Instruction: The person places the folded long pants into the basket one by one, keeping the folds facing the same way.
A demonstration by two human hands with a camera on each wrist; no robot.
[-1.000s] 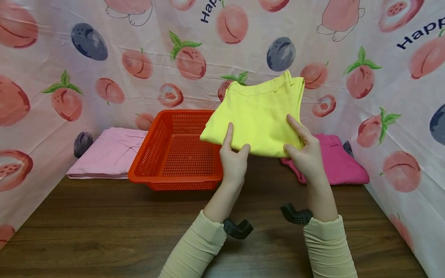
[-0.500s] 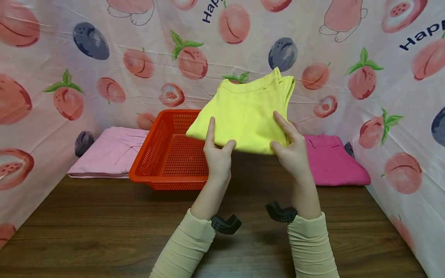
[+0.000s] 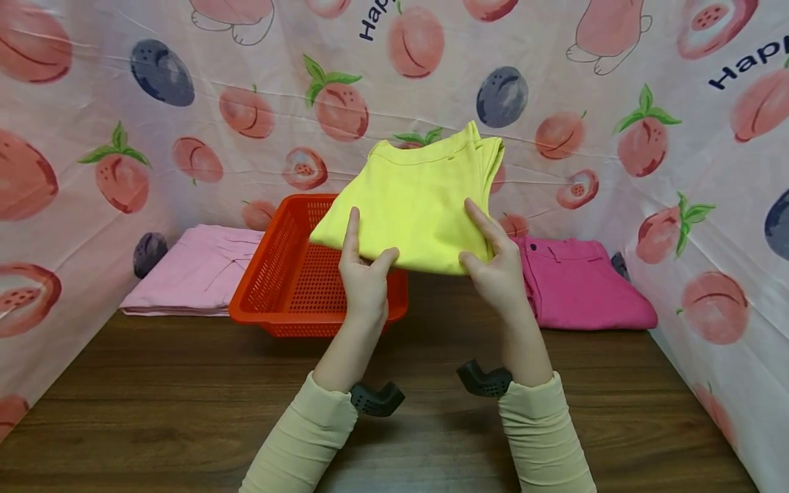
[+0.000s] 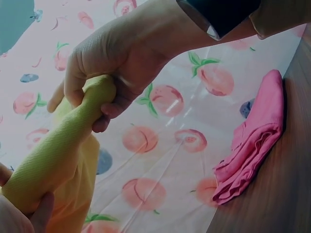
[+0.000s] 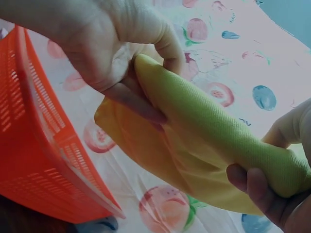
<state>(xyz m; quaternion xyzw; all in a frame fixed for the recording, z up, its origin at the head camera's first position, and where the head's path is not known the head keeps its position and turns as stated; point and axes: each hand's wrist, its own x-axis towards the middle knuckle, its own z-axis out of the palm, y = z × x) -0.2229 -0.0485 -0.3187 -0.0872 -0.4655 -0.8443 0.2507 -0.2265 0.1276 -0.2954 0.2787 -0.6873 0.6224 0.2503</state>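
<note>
Fruit-print cloth [image 3: 453,89] behind and at both sides, dark wood table [image 3: 425,356] below. Left hand [image 3: 364,277]: grips the lower edge of the yellow garment [image 3: 416,205] toward its left part, thumb and index finger on the near face, other fingers behind. Right hand [image 3: 502,274]: grips the same garment near its lower right corner, thumb and index finger likewise in front. Yellow garment: folded, held up between both hands above the table, waistband uppermost, upper right corner peaking highest. In both wrist views, shows a rounded, ribbed fold. Below the hands: black mounts [image 3: 377,399] at both wrists; pale sleeves [image 3: 308,438], creased along the forearms. Behind the left hand in head view: red basket [image 3: 296,320], perforated, on the table, partly hidden by the yellow garment. Left of basket: pink garment [image 3: 194,270], folded flat on the table, contact with the rim impossible to tell. Right of right hand: magenta garment [image 3: 592,284], folded on the table, dark button [image 3: 533,247] visible, well apart from the basket.
</note>
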